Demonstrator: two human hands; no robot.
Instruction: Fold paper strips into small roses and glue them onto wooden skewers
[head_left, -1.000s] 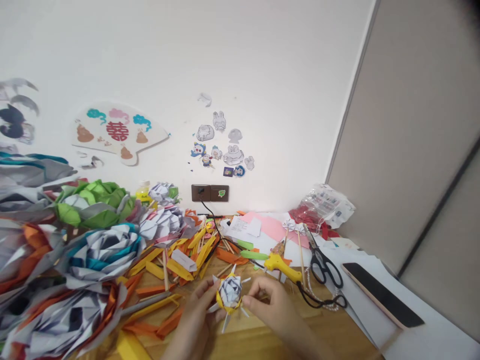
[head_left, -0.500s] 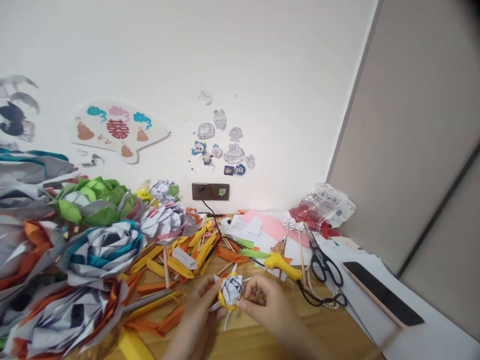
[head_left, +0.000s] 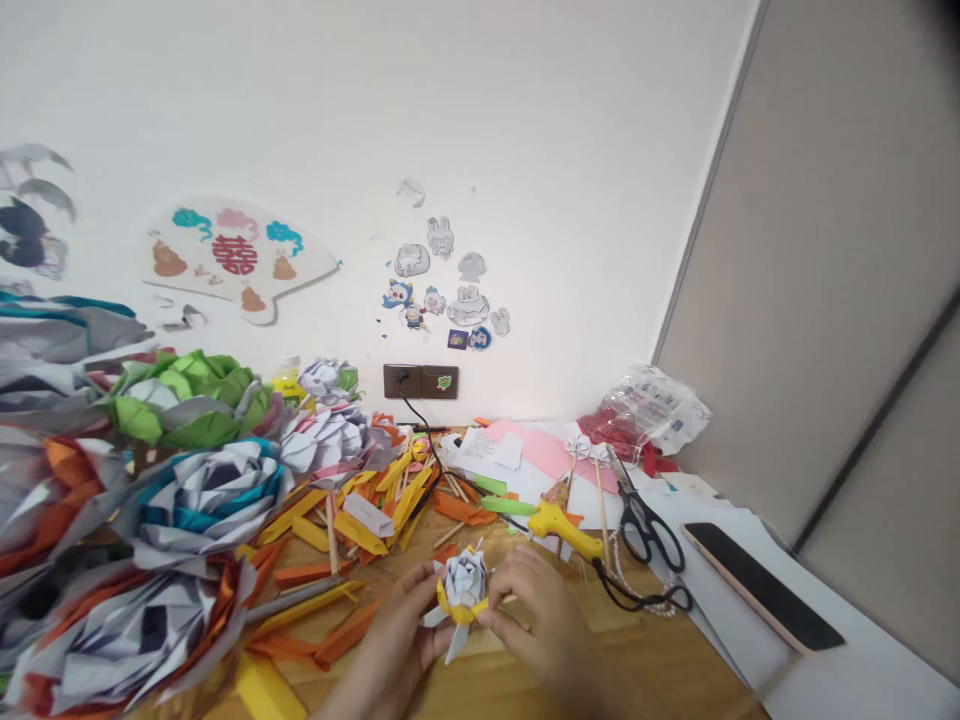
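Observation:
A small paper flower [head_left: 465, 580] with a white folded centre, yellow petals and white outer strips is held low over the wooden table. My left hand [head_left: 412, 610] grips it from the left, its fingers partly hidden behind the petals. On the other side, my right hand [head_left: 525, 605] is closed, with thumb and fingertips pinching the flower's right edge at a yellow petal. Beyond the right hand lies a yellow hot glue gun [head_left: 566, 530] with a black cord.
Large paper flowers [head_left: 202, 490] crowd the left side. Orange and yellow folded paper strips [head_left: 360, 533] litter the middle. Black-handled scissors [head_left: 649, 525], a phone [head_left: 761, 585] and white paper sheets [head_left: 874, 680] lie at the right. A plastic bag [head_left: 660, 405] sits by the wall socket's [head_left: 420, 382] right.
The paper flower has tilted, so its lower yellow petals and a white strip now face me more. My right hand has shifted slightly and its fingers have curled closer to the flower's edge.

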